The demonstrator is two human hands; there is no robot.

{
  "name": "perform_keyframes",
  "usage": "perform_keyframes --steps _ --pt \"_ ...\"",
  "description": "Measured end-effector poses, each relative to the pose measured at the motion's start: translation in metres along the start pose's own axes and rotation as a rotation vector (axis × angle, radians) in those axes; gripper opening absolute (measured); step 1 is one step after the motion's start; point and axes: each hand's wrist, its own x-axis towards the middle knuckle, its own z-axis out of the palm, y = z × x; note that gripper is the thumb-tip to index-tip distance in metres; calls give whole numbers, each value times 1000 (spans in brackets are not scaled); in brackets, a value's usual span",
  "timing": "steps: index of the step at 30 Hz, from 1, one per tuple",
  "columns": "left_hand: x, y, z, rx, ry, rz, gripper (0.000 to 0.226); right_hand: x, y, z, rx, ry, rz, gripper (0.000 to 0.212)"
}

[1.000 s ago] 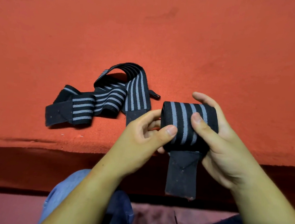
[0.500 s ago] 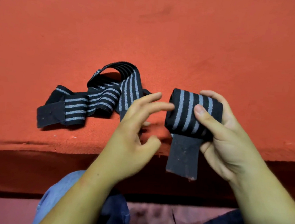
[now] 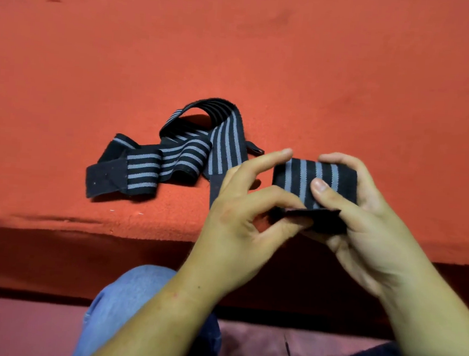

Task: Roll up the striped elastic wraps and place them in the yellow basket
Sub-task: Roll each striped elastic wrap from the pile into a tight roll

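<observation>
The right hand (image 3: 364, 221) curls its fingers round the roll (image 3: 306, 178) above the bench (image 3: 265, 54) edge, and the left hand (image 3: 235, 223) pinches its black tail (image 3: 317, 214). If either grip eases before the tail fastens, the elastic may spring open. The loose wrap (image 3: 173, 156) lies just left; no basket shows.

The left hand (image 3: 235, 223) and right hand (image 3: 372, 231) hold the rolled wrap (image 3: 298, 174) between them at the near edge of the red surface (image 3: 348, 74), so that spot is taken. From the roll, bare red surface stretches from 11 through 12 round to 3 o'clock, with wide room for a hand to pass. At 9 to 10 o'clock the loose wrap (image 3: 179, 156) lies in a heap, one loop arching up off the surface, its nearest end just behind the left fingers. At 6 o'clock the surface drops away, and at 7 o'clock a knee (image 3: 126, 290) in jeans fills the space below.
</observation>
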Motion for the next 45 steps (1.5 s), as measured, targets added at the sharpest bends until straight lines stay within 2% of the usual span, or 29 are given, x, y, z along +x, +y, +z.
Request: perform_keyframes --steps 10,15,18,22,29,33,35,40,45 --pt "-1 -2 5 -29 68 -81 7 -1 2 6 61 -9 51 25" --pt "-1 -5 6 -38 96 -78 11 -3 1 6 55 -67 69 72" --pt "-2 -6 6 -50 95 -83 12 -4 2 8 53 -78 55 82" --pt "-1 -7 5 -75 89 -81 11 -5 0 10 30 -38 21 62" --pt "1 -7 1 -82 81 -114 24 -3 4 8 -82 -13 -3 56" --pt "1 -8 2 -316 37 -315 54 -4 3 8 -56 -61 15 45" --pt "0 -9 2 -448 -21 -404 59 -5 2 9 -50 -65 13 40" --pt "3 -9 0 -543 -41 -453 63 -6 2 9 -72 -67 -42 35" --pt "5 -7 -2 -513 -1 -441 46 -4 5 6 -211 -72 -98 36"
